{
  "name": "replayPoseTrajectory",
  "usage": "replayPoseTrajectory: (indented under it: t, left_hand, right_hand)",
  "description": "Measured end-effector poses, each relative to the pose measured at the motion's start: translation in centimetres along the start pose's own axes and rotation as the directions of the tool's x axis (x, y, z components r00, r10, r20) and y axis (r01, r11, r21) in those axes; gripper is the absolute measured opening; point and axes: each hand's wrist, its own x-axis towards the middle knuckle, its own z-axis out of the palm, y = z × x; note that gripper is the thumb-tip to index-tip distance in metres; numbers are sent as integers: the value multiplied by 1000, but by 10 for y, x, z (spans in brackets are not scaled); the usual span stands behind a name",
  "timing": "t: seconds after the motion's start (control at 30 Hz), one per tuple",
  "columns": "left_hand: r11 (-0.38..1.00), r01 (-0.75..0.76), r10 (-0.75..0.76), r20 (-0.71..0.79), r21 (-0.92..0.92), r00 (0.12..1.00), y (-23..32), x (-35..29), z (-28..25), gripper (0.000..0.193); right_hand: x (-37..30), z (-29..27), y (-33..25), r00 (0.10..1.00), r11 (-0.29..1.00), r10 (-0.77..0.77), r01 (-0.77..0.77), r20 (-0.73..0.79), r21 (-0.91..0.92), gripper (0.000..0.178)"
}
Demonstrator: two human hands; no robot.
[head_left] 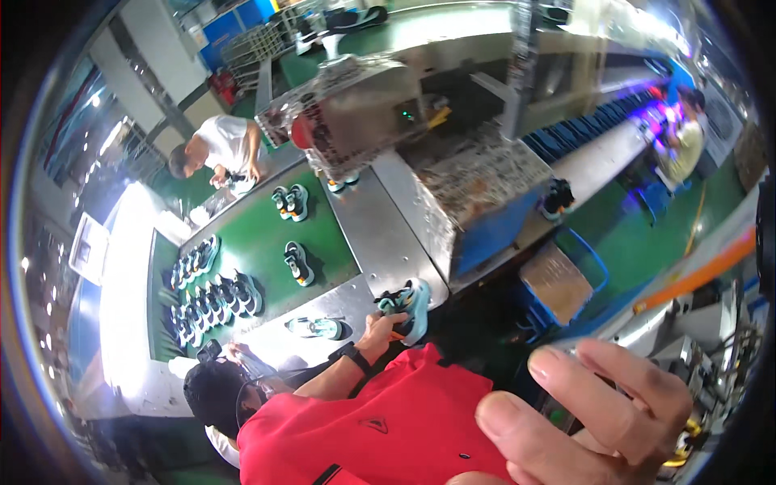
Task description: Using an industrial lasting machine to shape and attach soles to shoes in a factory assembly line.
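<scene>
- Long green conveyor belt (259, 242) with steel edging ran through the middle of the view; everything below is placed against it.
- Grey metal tunnel machine (453, 186) with a blue lower panel sat over the belt's far end, past a steel plate.
- Co-worker in a red shirt (380, 420) stood at the belt's near end, arm reaching onto the steel plate.
- That co-worker's hand (378, 327), black watch on the wrist, gripped a teal and black sports shoe with an orange sole (408, 307) at the plate's near corner.
- Wearer's right hand (598, 412) filled the lower right, well off the belt: fingers loosely spread, holding nothing visible.
- Wearer's left hand was out of view.
- Person in a white shirt (222, 145) bent over the belt's far left side.
- Packed row of dark shoes (206, 299) lay along the belt's left edge.
- Single shoe pairs (297, 263) sat mid-belt; a pale teal shoe (315, 327) lay on the plate near the gripped shoe.
</scene>
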Motion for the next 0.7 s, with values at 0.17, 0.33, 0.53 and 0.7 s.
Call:
replayPoseTrajectory:
  t: [0.17,0.33,0.53,0.7]
  left_hand:
    - [993,-117,116,-109,-9,987,43,80,-77,21]
    - [961,-193,137,-269,-197,953,45,201,-211,25]
    - [947,-247,127,-467,-206,875,169,286,-218,23]
    - [922,-372,280,-479,-108,832,234,439,-227,39]
  right_hand:
    - [93,135,56,834,978,-154,54,-531,-200,46]
    - [176,211,117,805,941,-315,334,-504,-54,31]
    - [252,307,259,998,985,-17,7,54,173,43]
    - [327,437,390,800,813,517,-570,305,118,60]
